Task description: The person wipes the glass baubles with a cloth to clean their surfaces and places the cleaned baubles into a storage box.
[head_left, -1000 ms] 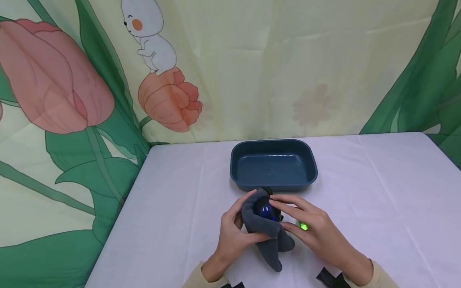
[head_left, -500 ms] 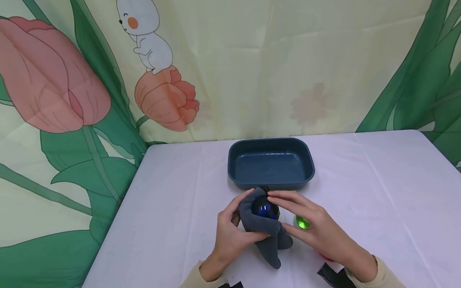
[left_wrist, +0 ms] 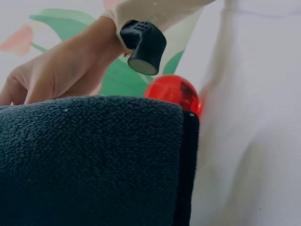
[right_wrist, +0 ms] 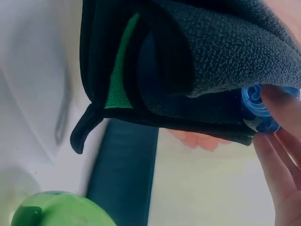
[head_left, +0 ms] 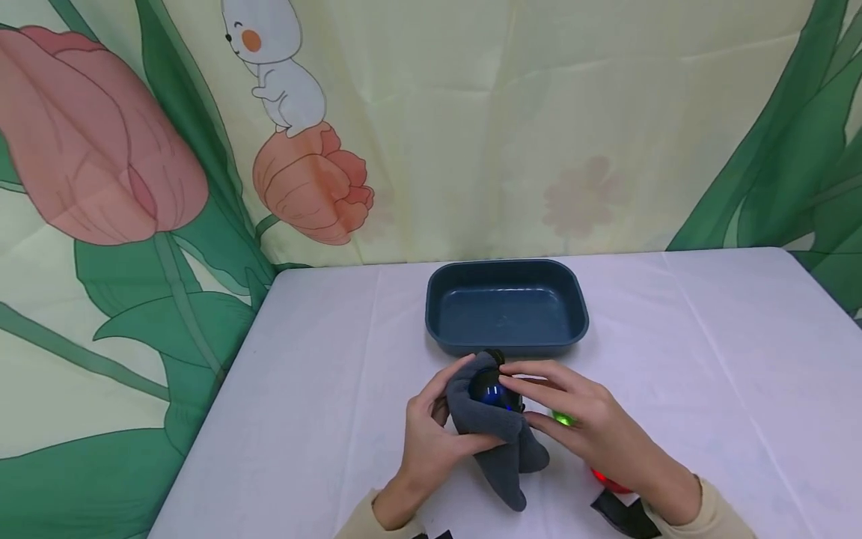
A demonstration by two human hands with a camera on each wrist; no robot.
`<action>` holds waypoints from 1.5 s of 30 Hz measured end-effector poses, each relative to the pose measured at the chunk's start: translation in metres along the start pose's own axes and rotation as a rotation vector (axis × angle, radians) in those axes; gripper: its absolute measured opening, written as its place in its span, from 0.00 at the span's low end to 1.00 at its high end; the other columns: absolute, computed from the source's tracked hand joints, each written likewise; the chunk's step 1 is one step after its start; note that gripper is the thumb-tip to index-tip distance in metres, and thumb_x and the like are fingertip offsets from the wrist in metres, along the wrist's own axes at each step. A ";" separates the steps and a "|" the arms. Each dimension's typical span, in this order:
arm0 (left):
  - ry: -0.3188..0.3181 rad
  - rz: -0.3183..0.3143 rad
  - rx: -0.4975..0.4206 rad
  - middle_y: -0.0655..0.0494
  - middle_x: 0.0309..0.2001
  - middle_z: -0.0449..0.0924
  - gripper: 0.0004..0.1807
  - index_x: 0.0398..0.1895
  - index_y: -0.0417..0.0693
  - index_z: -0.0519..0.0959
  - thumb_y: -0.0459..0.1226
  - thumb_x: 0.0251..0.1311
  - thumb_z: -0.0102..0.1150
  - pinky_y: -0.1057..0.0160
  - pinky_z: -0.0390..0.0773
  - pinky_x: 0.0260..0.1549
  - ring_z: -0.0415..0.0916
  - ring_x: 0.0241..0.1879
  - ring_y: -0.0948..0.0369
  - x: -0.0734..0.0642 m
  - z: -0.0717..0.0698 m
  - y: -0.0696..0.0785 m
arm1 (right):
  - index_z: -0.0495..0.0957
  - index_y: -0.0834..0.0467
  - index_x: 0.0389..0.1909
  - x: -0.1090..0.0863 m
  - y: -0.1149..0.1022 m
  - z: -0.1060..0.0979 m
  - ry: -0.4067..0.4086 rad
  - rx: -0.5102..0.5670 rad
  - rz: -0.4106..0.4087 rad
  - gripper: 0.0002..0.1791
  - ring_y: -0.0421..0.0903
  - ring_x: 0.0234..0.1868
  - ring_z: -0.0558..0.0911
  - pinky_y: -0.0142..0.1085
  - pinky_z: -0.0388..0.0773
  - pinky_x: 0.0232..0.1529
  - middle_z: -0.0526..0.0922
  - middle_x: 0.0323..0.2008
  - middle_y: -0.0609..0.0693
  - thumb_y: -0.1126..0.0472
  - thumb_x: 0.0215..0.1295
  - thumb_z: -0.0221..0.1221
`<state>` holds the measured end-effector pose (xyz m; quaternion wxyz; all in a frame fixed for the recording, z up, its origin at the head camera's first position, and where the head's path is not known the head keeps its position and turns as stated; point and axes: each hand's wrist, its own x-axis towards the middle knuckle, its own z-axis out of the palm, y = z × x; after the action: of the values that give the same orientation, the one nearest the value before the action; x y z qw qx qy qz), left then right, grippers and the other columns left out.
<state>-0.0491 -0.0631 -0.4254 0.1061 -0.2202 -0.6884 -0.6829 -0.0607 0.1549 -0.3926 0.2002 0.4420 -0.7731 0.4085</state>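
Cloth (head_left: 483, 421) held in left grip (head_left: 434, 438), blue ball (head_left: 486, 388) pinched by right grip (head_left: 586, 408); we see swirls (right_wrist: 254, 101) only from right wrist; red ball (head_left: 609, 480) shows more than before

rough, matt cloth (head_left: 486, 421); smooth, glossy blue ball (head_left: 488, 391); shiny plastic-looking tray (head_left: 508, 314).

The white cloth-covered table (head_left: 323, 389) bears a rectangular dark-blue plastic tray (head_left: 506, 311) at twelve o'clock, a tulip-printed cream fabric backdrop (head_left: 458, 172) beyond.
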 end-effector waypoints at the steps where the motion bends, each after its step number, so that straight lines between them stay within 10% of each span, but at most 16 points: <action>1: 0.001 -0.013 -0.002 0.46 0.60 0.79 0.43 0.67 0.46 0.72 0.26 0.42 0.78 0.59 0.80 0.56 0.80 0.56 0.54 -0.001 0.000 0.000 | 0.79 0.61 0.59 -0.001 0.000 0.001 0.001 0.000 0.003 0.25 0.42 0.60 0.78 0.20 0.75 0.55 0.79 0.58 0.54 0.48 0.72 0.54; 7: -0.025 -0.009 -0.014 0.45 0.61 0.77 0.45 0.68 0.41 0.69 0.25 0.42 0.78 0.59 0.80 0.56 0.80 0.57 0.54 -0.002 -0.002 0.000 | 0.79 0.60 0.60 -0.004 -0.003 0.003 0.019 0.035 0.080 0.25 0.39 0.58 0.79 0.21 0.75 0.55 0.80 0.57 0.53 0.49 0.69 0.58; 14: -0.043 0.004 0.001 0.45 0.62 0.77 0.47 0.69 0.38 0.68 0.25 0.40 0.79 0.59 0.79 0.58 0.79 0.58 0.54 -0.001 -0.001 -0.001 | 0.79 0.59 0.59 -0.006 -0.006 0.003 0.021 0.212 0.280 0.34 0.37 0.55 0.82 0.31 0.83 0.48 0.81 0.55 0.51 0.77 0.46 0.71; 24: -0.009 0.029 0.012 0.44 0.62 0.77 0.45 0.69 0.43 0.69 0.26 0.43 0.78 0.59 0.79 0.57 0.79 0.57 0.54 0.001 0.001 -0.001 | 0.76 0.56 0.64 -0.005 -0.009 0.003 -0.009 0.144 0.309 0.40 0.34 0.62 0.77 0.27 0.80 0.53 0.78 0.61 0.49 0.80 0.46 0.70; 33: 0.000 0.039 -0.004 0.42 0.62 0.75 0.46 0.69 0.39 0.68 0.23 0.41 0.77 0.58 0.79 0.57 0.79 0.57 0.53 0.001 0.000 -0.001 | 0.74 0.55 0.65 -0.005 -0.006 0.004 -0.024 0.080 0.263 0.39 0.36 0.64 0.74 0.21 0.74 0.58 0.76 0.63 0.48 0.76 0.49 0.70; 39: 0.005 0.036 -0.019 0.41 0.62 0.76 0.46 0.69 0.43 0.69 0.22 0.41 0.77 0.58 0.79 0.57 0.79 0.57 0.54 0.000 0.000 0.000 | 0.75 0.56 0.65 -0.006 -0.007 0.006 -0.039 0.025 0.187 0.28 0.39 0.65 0.73 0.20 0.69 0.62 0.75 0.64 0.50 0.44 0.72 0.53; 45: 0.004 0.017 -0.017 0.43 0.62 0.76 0.46 0.69 0.45 0.70 0.24 0.41 0.77 0.59 0.79 0.57 0.79 0.57 0.54 -0.001 0.000 0.001 | 0.73 0.57 0.66 -0.006 -0.010 0.007 -0.036 -0.012 0.177 0.31 0.40 0.65 0.74 0.20 0.69 0.62 0.75 0.64 0.51 0.41 0.73 0.47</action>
<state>-0.0475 -0.0635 -0.4255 0.1115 -0.2258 -0.6803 -0.6883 -0.0489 0.1499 -0.3966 0.1520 0.3779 -0.8151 0.4119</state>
